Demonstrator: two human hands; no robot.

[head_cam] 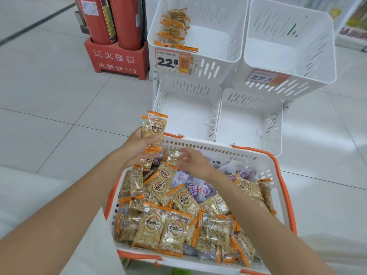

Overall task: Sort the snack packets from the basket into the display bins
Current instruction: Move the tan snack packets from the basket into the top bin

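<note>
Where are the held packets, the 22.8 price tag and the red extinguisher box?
held packets [155,129]: head view, front label.
22.8 price tag [167,61]: head view, printed digits.
red extinguisher box [117,58]: head view, front face.

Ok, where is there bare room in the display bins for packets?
Bare floors: upper right bin behind the 27.6 tag, lower left bin, lower right bin. The upper left bin has orange packets along its left wall; its right half is bare. The basket is crowded.

You get bright, even light here. The floor tiles [327,175] shine with pale glare on the right. The packets [168,231] glint. Your right hand [193,161] looks smeared. Lines bend near the edges.
</note>
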